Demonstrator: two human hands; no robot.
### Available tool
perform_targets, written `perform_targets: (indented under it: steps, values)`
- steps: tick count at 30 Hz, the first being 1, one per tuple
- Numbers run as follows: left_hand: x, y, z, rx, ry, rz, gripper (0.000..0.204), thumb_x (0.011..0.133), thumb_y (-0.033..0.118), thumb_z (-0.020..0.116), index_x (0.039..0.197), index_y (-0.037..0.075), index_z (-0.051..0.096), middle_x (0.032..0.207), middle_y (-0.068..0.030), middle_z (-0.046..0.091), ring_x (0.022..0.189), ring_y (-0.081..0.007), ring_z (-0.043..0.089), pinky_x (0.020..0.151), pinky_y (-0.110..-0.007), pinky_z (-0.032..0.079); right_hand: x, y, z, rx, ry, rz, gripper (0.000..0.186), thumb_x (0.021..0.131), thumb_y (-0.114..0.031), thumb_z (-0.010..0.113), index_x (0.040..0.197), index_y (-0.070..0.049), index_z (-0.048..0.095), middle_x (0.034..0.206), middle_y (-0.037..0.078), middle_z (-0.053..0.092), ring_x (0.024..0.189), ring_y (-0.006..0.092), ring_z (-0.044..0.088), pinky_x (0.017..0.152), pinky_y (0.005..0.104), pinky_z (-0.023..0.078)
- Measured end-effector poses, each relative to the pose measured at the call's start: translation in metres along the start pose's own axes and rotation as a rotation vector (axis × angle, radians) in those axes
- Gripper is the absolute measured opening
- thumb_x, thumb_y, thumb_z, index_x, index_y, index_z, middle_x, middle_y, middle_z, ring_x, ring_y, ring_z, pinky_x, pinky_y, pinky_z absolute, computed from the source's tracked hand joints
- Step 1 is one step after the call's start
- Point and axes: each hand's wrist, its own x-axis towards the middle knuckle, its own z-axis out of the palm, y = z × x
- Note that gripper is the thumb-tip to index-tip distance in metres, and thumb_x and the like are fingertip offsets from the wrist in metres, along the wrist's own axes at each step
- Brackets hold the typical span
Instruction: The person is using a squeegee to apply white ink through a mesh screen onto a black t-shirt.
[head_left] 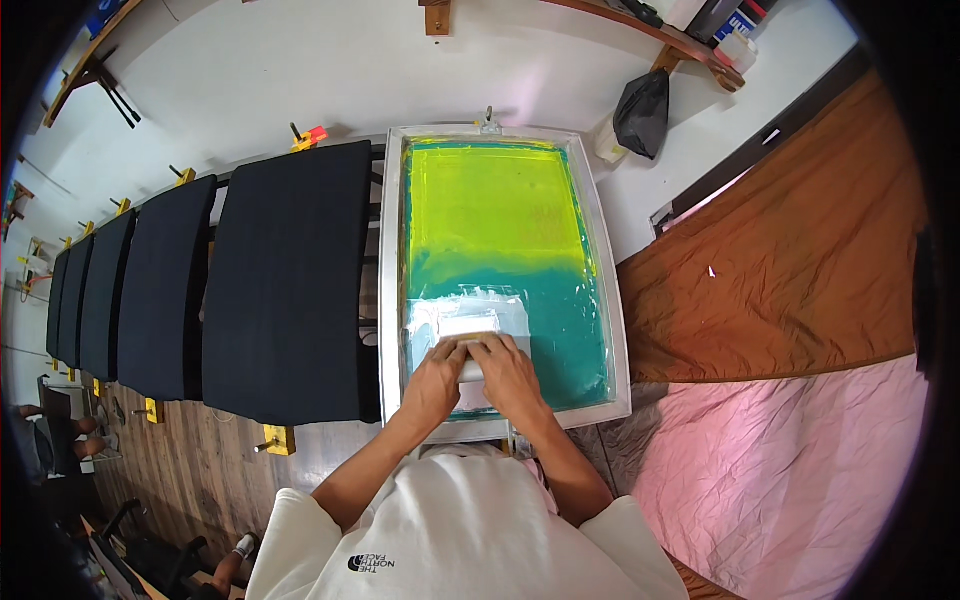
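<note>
A screen printing frame with a pale rim lies in front of me. Its mesh is yellow-green in the far part and teal nearer to me. On the near left of the mesh, both my hands grip a squeegee, of which only a strip of the handle shows. My left hand is closed on its left part and my right hand on its right part, thumbs close together. White ink is smeared around and ahead of the squeegee. Its blade is hidden.
Several boards covered in black cloth stand in a row to the left, with yellow clamps at their ends. Brown and pink sheets hang at right. A black bag hangs on the wall. Other people's legs show lower left.
</note>
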Motion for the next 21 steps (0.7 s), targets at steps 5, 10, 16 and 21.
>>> perform_targets:
  steps: [5, 10, 16, 21]
  values:
    - [-0.002, -0.024, 0.026, 0.070, 0.225, 0.126, 0.051, 0.073, -0.014, 0.052, 0.124, -0.008, 0.056, 0.130, -0.0302, 0.054, 0.127, -0.0429, 0.049, 0.107, -0.044, 0.041, -0.003, 0.008, 0.023, -0.019, 0.176, -0.044, 0.043, 0.072, 0.009, 0.057, 0.114, -0.003, 0.062, 0.120, 0.014, 0.059, 0.115, 0.0344, 0.054, 0.092, 0.0418, 0.050]
    - [0.001, -0.003, 0.001, -0.049, 0.108, 0.025, 0.051, 0.073, -0.013, 0.052, 0.124, -0.007, 0.056, 0.130, -0.0301, 0.054, 0.127, -0.0434, 0.049, 0.106, -0.045, 0.042, 0.000, 0.004, 0.003, 0.059, 0.037, -0.039, 0.043, 0.072, 0.009, 0.057, 0.113, -0.001, 0.062, 0.121, 0.016, 0.058, 0.117, 0.0357, 0.053, 0.094, 0.0424, 0.049]
    - [-0.006, 0.000, 0.005, -0.046, 0.102, 0.045, 0.053, 0.070, -0.013, 0.054, 0.123, -0.007, 0.056, 0.129, -0.0293, 0.054, 0.126, -0.0435, 0.049, 0.106, -0.045, 0.043, -0.013, 0.013, 0.015, 0.035, 0.154, -0.071, 0.045, 0.070, 0.011, 0.058, 0.113, -0.002, 0.062, 0.121, 0.015, 0.059, 0.116, 0.0359, 0.054, 0.096, 0.0424, 0.048]
    - [-0.008, -0.001, 0.011, 0.047, 0.197, 0.051, 0.059, 0.067, -0.016, 0.056, 0.125, -0.002, 0.058, 0.131, -0.0239, 0.056, 0.128, -0.0400, 0.049, 0.103, -0.042, 0.046, -0.010, 0.009, 0.018, -0.076, 0.196, -0.079, 0.036, 0.079, 0.001, 0.057, 0.115, -0.003, 0.062, 0.121, 0.015, 0.059, 0.118, 0.0341, 0.053, 0.085, 0.0421, 0.054]
